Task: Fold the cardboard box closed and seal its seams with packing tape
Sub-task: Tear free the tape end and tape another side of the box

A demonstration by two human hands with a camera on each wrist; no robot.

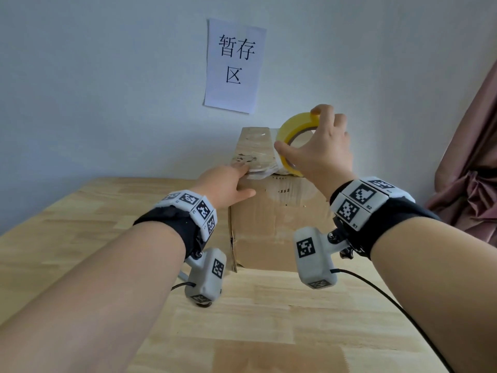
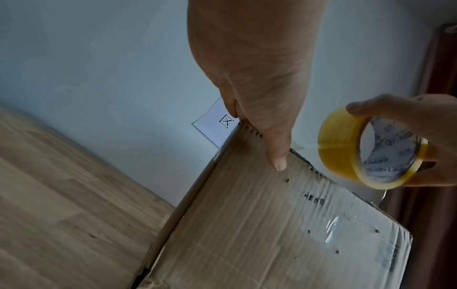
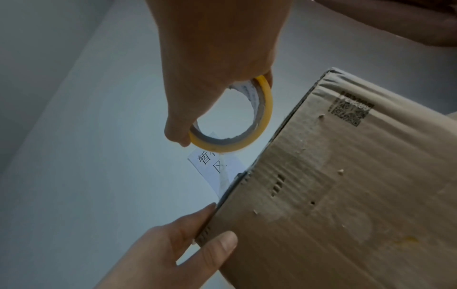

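Right now the left hand [image 1: 228, 184] grips the near top edge of the cardboard box [image 1: 279, 224], thumb down the front face and fingers over the top, likely pinning the tape end and steadying it. The right hand [image 1: 322, 154] has fingers and thumb curled round the yellow tape roll [image 1: 294, 130], held just above the top so a strip can run along the seam. Box stands on the counter [image 1: 107, 265] near the wall, flaps closed, brown, scuffed, old tape patches.
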